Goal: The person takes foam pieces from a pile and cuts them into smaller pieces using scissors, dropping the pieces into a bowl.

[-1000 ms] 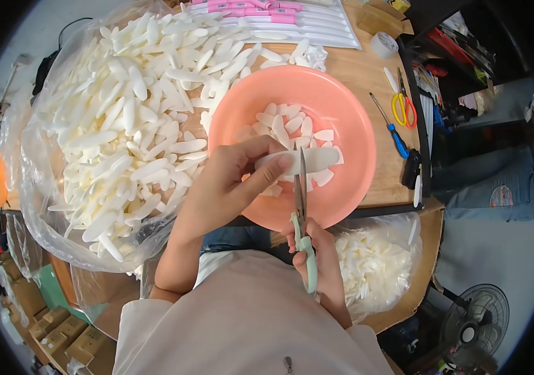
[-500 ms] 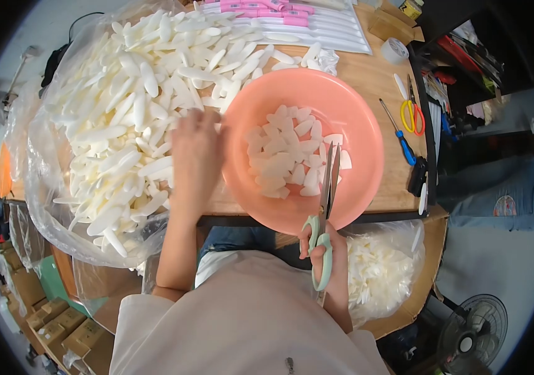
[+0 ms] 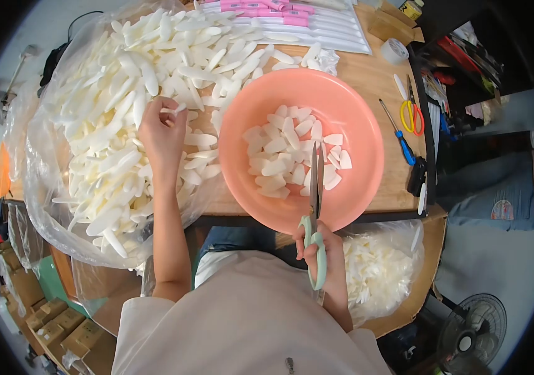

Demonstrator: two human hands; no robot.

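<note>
My left hand [image 3: 164, 131] is over the heap of long white pieces [image 3: 110, 150], its fingers closed on one white piece [image 3: 174, 110]. My right hand [image 3: 324, 256] grips green-handled scissors [image 3: 315, 237] near the front edge of the table. The scissor blades point away from me over the pink basin [image 3: 235, 125], slightly apart, with nothing between them. Inside the basin lie several short cut white pieces [image 3: 274, 167]. Clear plastic sheeting lies around and under the heap.
Yellow-red scissors [image 3: 418, 119], a blue screwdriver [image 3: 405, 147] and a tape roll [image 3: 394, 51] lie at the right. Pink tubes [image 3: 267, 11] rest on a white tray [image 3: 342, 31]. A plastic bag [image 3: 382, 269] sits in a carton below; a fan [image 3: 473, 331] stands lower right.
My left hand has left the basin for the heap and closed on a piece there. The piece between the blades is gone; more pieces show in the basin. The scissors shifted slightly.
</note>
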